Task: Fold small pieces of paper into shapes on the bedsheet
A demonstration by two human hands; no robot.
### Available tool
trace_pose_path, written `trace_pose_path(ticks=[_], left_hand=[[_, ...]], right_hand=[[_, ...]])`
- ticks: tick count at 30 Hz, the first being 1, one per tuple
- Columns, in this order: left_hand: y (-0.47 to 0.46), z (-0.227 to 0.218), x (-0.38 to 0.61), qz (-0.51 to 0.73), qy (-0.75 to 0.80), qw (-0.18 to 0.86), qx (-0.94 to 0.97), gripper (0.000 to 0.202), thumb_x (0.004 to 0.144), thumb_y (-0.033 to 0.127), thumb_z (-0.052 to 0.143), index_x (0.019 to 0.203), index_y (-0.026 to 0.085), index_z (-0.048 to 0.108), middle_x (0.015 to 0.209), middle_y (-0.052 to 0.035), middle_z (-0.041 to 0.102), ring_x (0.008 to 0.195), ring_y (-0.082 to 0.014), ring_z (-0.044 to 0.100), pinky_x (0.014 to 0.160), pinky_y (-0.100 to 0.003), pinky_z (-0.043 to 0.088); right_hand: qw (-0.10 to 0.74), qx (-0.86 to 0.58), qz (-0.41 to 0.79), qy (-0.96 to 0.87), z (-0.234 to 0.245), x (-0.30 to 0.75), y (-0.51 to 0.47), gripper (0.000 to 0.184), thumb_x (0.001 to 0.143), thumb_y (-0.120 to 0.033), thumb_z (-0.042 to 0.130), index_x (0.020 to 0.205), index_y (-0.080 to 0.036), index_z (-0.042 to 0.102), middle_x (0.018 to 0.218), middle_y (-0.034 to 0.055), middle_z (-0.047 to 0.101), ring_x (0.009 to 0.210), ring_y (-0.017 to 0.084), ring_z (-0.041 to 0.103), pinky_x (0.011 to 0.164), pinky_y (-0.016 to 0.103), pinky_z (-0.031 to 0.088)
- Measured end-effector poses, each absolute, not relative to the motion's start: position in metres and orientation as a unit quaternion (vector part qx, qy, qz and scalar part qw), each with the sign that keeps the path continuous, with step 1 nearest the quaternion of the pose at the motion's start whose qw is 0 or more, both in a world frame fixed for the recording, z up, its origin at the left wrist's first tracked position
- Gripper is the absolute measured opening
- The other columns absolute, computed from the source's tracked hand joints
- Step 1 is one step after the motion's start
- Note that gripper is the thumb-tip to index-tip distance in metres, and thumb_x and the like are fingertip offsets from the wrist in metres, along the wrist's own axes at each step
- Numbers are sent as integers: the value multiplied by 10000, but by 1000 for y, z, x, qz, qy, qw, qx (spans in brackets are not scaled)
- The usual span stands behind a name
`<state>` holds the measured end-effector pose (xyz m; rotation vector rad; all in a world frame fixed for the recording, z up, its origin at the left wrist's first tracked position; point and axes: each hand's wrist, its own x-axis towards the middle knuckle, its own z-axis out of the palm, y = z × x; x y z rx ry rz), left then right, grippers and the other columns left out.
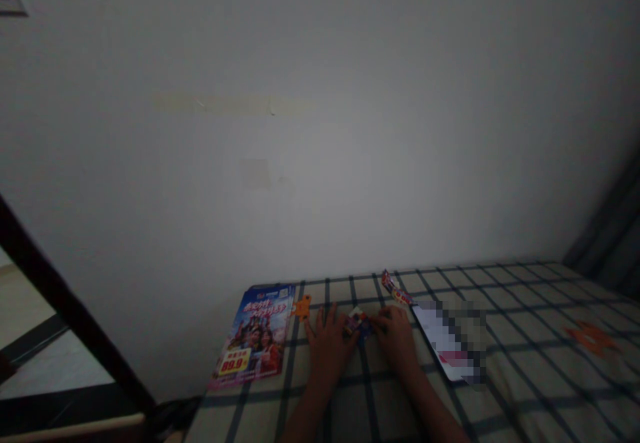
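Observation:
A small folded piece of colourful printed paper (364, 331) lies on the checked cloth between my two hands. My left hand (331, 339) rests on the cloth with its fingers spread, and its thumb side touches the paper's left edge. From the other side, my right hand (399, 337) pinches the paper's right edge with curled fingers. Just beyond the left fingertips is an orange paper cutout (302, 307). A strip of colourful printed paper (397, 289) lies past the right hand.
A stack of printed flyers (257, 336) lies at left, near the wall (320, 183). Right of my right forearm is a flat phone-like object (440, 336), partly pixelated. Another orange shape (591, 338) sits farther right on the checked cloth (525, 296). A dark curtain (613, 223) hangs at the right edge.

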<state>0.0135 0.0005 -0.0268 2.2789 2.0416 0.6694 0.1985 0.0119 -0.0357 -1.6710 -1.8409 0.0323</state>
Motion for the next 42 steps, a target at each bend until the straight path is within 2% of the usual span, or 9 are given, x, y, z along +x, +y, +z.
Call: trace_pose_path(ticks=[6, 11, 22, 27, 30, 36, 42], left_hand=[[0, -26, 14, 212, 652, 9, 728, 484, 914, 631, 455, 1265, 355, 641, 1541, -16, 464, 1434, -371, 328, 1163, -716, 86], [0, -26, 14, 198, 652, -4, 732, 477, 919, 616, 450, 1264, 346, 640, 1549, -23, 454, 1433, -371, 335, 1156, -718, 126], [2, -30, 14, 213, 650, -3, 730, 468, 915, 625, 463, 1246, 351, 646, 1541, -17, 464, 1427, -375, 338, 1148, -729, 117], [3, -31, 14, 214, 650, -3, 729, 465, 917, 619, 463, 1257, 355, 640, 1540, -14, 465, 1428, -368, 336, 1156, -722, 94], [3, -31, 14, 214, 651, 0, 728, 472, 916, 625, 460, 1253, 351, 643, 1537, -14, 470, 1426, -370, 339, 1157, -721, 95], [2, -30, 13, 199, 653, 0, 730, 464, 910, 612, 481, 1275, 368, 630, 1533, -10, 475, 1431, -366, 335, 1158, -721, 114], [1, -30, 13, 204, 652, -5, 730, 471, 914, 607, 481, 1292, 364, 624, 1540, -13, 466, 1423, -369, 348, 1159, -713, 132]], right_hand=[[277, -651, -5, -707, -28, 195, 8, 256, 906, -224, 586, 1017, -364, 769, 1107, 63, 637, 1113, 250, 515, 969, 354, 399], [238, -668, 0, -705, -25, 194, 7, 307, 900, -206, 570, 1065, -387, 754, 1143, 65, 624, 1138, 258, 507, 962, 357, 403], [225, -677, 5, -700, -24, 188, 10, 439, 898, -167, 525, 1182, -460, 687, 1272, 66, 574, 1243, 279, 455, 1010, 410, 379], [196, -673, 5, -713, -26, 186, 13, 472, 876, -199, 564, 1255, -471, 634, 1414, 51, 499, 1376, 313, 341, 1099, 475, 301], [177, -670, 3, -721, -24, 183, 14, 467, 916, -254, 528, 1321, -482, 570, 1494, 46, 437, 1437, 324, 265, 1128, 536, 243], [133, -671, 35, -729, -19, 178, 18, 481, 953, -314, 472, 1405, -478, 474, 1577, 54, 351, 1477, 354, 210, 1134, 631, 162], [173, -650, 20, -739, -22, 181, 16, 546, 929, -215, 461, 1419, -456, 468, 1561, 49, 374, 1474, 303, 236, 1166, 572, 168]])
